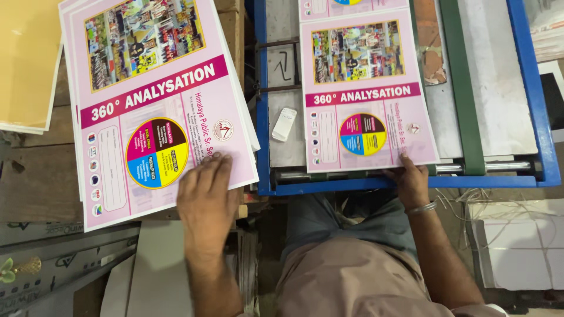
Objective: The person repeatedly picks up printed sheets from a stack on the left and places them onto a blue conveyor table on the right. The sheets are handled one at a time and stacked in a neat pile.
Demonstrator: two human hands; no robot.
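My left hand [207, 196] lies flat, fingers spread, on the lower right corner of the top sheet of a stack of pink printed covers [147, 111] on a wooden bench. Each cover has a photo collage above and a four-coloured circle below. My right hand [411, 179], with a metal bangle on the wrist, pinches the near right corner of another pink cover [364, 94] that lies on the bed of a blue-framed machine [264, 117]. A further cover shows partly at the top of the bed.
A small white block [285, 124] rests on the grey machine bed left of the sheet. A green belt [464, 88] runs along the bed at the right. A yellow board [26, 58] lies at the far left. White paper stacks [520, 252] sit lower right.
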